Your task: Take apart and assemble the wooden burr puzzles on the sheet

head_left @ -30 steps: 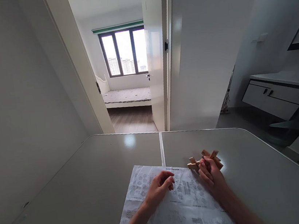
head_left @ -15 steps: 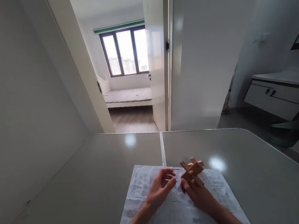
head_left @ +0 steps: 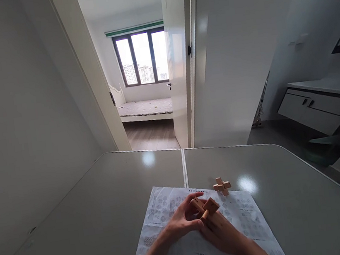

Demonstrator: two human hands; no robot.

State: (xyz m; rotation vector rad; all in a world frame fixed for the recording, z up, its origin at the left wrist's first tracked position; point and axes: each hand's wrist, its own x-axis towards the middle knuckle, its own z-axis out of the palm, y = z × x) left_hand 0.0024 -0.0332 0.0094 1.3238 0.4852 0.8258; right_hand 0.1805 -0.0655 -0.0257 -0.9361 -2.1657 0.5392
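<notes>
Brown wooden blocks, joined crosswise into a chunky puzzle (head_left: 211, 206), sat between the person's two bare hands above a creased white printed sheet (head_left: 186, 248).
From where I stood, the right hand (head_left: 220, 230) had hold of the puzzle from below, its fingers bent and mostly hidden; the left hand (head_left: 179, 222) curved half open at the puzzle's left side, thumb tip by the jutting peg, though I couldn't tell whether it gripped. A smaller pale wooden cross (head_left: 221, 186) rested beyond them, at the sheet's far edge on the glossy grey table (head_left: 76, 223).
</notes>
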